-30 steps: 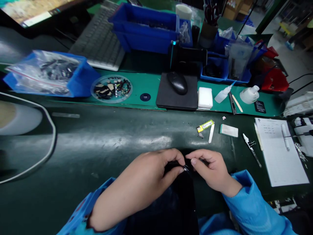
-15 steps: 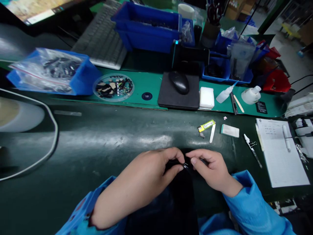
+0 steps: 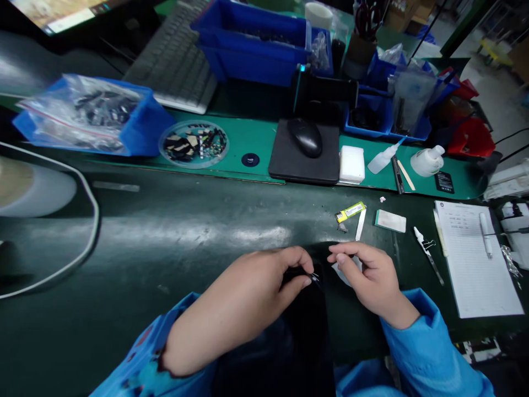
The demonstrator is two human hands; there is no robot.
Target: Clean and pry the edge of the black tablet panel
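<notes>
My left hand (image 3: 285,281) pinches the edge of a small dark piece (image 3: 316,278) between thumb and forefinger; thin whitish slivers stick out beyond the fingertips. Most of that piece is hidden by the hand. Just to the right, my right hand (image 3: 366,275) has its thumb against its bent fingers and holds a thin whitish piece like a wipe (image 3: 342,274), part of which shows below the fingertips. A large black smooth surface (image 3: 306,336) lies under my left hand and reaches toward my body. I cannot make out what it is.
Ahead lie a yellow-green wrapper (image 3: 350,212), a white strip (image 3: 360,225), an eraser-like block (image 3: 390,220) and a clipped white pen-like tool (image 3: 427,251). A lined paper sheet (image 3: 475,275) is at right. Behind stand a mouse (image 3: 305,138), a dish of small parts (image 3: 194,144) and blue bins (image 3: 256,55).
My right hand has moved a little to the right, away from my left hand, and the whitish piece now shows under its fingers. My left hand keeps its pinch.
</notes>
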